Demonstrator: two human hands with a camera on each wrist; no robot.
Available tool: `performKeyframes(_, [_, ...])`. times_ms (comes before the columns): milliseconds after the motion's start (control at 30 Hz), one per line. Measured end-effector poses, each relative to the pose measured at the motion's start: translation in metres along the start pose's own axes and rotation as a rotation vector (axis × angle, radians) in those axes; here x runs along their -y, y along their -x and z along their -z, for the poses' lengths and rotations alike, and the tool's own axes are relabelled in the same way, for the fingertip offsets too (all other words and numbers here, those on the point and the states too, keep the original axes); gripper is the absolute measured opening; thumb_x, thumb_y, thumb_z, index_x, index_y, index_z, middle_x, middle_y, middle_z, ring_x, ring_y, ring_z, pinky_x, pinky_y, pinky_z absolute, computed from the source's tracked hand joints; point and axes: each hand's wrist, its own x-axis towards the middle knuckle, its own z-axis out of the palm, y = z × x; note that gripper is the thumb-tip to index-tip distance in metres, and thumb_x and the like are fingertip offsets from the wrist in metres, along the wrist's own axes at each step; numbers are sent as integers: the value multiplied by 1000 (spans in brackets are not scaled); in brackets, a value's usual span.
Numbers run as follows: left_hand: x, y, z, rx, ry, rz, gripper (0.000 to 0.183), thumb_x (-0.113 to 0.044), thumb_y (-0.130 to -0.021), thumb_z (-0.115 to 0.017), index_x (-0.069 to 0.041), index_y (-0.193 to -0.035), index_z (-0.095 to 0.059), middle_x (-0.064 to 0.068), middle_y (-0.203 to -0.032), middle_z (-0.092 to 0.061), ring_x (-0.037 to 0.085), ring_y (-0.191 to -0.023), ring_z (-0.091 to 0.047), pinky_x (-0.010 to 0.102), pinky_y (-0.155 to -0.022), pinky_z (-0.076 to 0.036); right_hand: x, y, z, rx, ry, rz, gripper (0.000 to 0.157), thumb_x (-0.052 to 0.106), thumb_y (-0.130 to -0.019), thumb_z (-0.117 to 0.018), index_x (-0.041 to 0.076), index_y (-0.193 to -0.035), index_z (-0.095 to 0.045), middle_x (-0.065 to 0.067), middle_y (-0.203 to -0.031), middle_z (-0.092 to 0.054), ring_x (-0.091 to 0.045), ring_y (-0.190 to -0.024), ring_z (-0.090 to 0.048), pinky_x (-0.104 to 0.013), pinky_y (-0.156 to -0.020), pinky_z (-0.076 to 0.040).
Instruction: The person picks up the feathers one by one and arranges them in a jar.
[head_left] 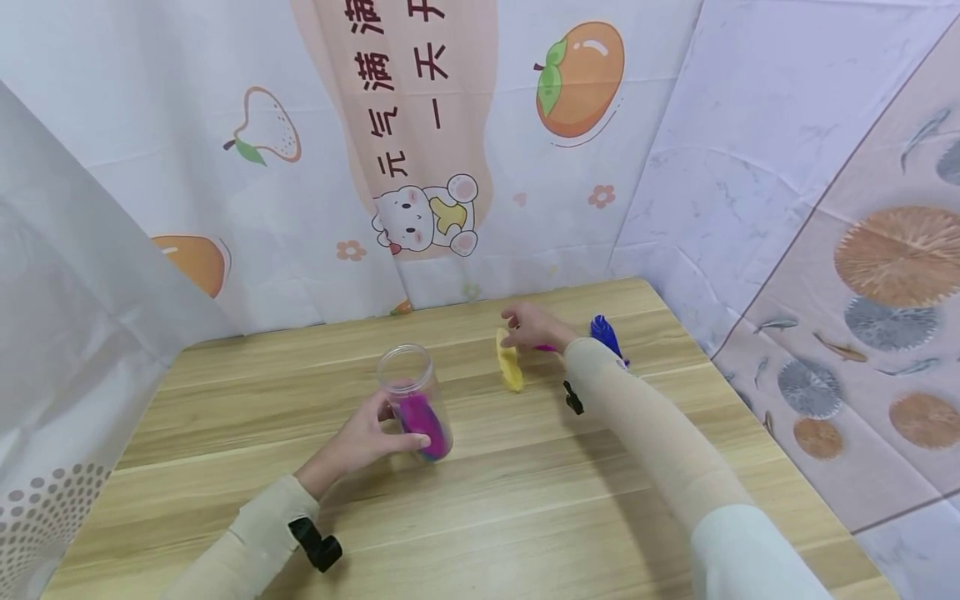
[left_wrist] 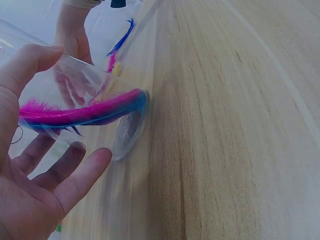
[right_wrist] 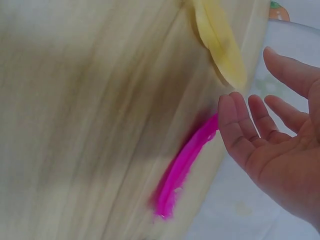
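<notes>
Wooden table (head_left: 480, 508), curtain (head_left: 517, 142) behind; right wrist (head_left: 564, 335) part-covers pink feather (right_wrist: 181, 164).

Looks like a curtained-off booth; cannot tell whether in a home or a studio. Set around a wood-grain table (head_left: 540, 517). Closed in by a far cloth (head_left: 300, 217) with cartoon fruit (head_left: 580, 79), a cartoon animal (head_left: 423, 218) and Chinese writing (head_left: 373, 72), by a left cloth (head_left: 52, 275) with grey dots (head_left: 36, 482), and by a right cloth (head_left: 795, 250) with fish (head_left: 776, 323) and coloured discs (head_left: 900, 254). Creased like household curtains.
</notes>
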Motion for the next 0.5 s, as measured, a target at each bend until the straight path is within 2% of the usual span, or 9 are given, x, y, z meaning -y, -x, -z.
performKeyframes(100, [1,-1,0,1,-3,-18,79,-25,-82,-87,-21,-148,-43,4,-138,-58,32,-120,-55,62,-102,-39,0,0,-4,10,0,-29,70,13,-90,-77,-9,-146,-42,-28,-132,-58,-34,-118,-59,-40,-97,-50])
performKeyframes(200, [2,-2,0,4,-2,-32,78,-24,-83,-86,-20,-148,-44,5,-138,-58,32,-121,-54,63,-103,-38,-2,1,-9,26,9,-59,73,15,-90,-78,-8,-148,-40,-26,-131,-59,-32,-116,-58,-41,-98,-49])
performKeyframes(333, [3,-2,0,0,-4,-30,79,-24,-82,-87,-19,-148,-44,5,-138,-58,33,-121,-54,64,-103,-37,-9,0,-17,51,-9,-56,66,12,-88,-79,-9,-142,-47,-24,-131,-61,-32,-120,-58,-41,-105,-46])
performKeyframes(500, [3,-1,1,-4,-5,-12,81,-24,-81,-87,-19,-148,-43,5,-139,-57,33,-121,-54,63,-103,-37,-16,-4,-23,36,-36,-18,59,5,-84,-81,-12,-133,-52,-25,-127,-64,-32,-119,-60,-39,-105,-46])
